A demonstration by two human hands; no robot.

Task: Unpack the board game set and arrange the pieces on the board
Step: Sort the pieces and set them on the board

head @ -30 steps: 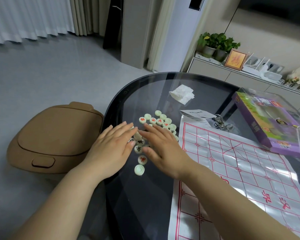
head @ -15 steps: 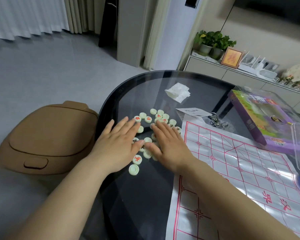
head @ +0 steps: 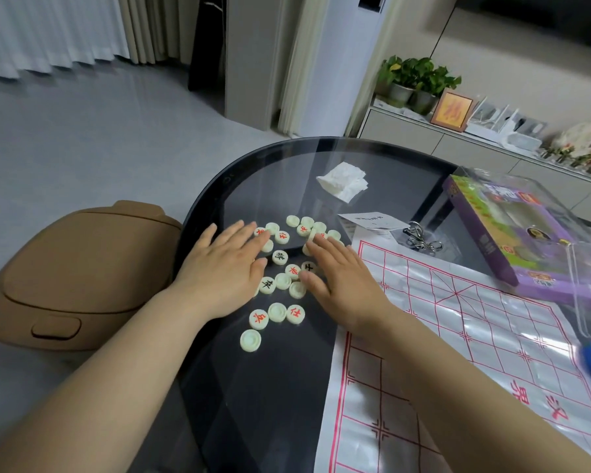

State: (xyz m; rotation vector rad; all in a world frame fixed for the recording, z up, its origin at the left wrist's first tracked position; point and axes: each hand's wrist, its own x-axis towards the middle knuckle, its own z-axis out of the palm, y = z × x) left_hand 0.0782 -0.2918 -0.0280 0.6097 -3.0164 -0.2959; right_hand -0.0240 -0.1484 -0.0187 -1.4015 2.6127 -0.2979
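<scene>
Head view: both hands, left (head: 224, 268) and right (head: 342, 278), lie flat, fingers straight, on scattered pieces (head: 280, 281).

Board (head: 492, 302) cut off bottom right

The left hand (head: 219, 271) and right hand (head: 342, 281) lie flat, fingers (head: 239, 233) straight, on a scatter of pale round pieces (head: 280, 257) on the dark glass surface (head: 253, 387) — some marked red or black, some blank. The red-lined board sheet (head: 458, 336) lies just right of the pieces — beyond it are a purple box (head: 512, 240), a crumpled tissue (head: 343, 182) and metal rings (head: 420, 240).
</scene>
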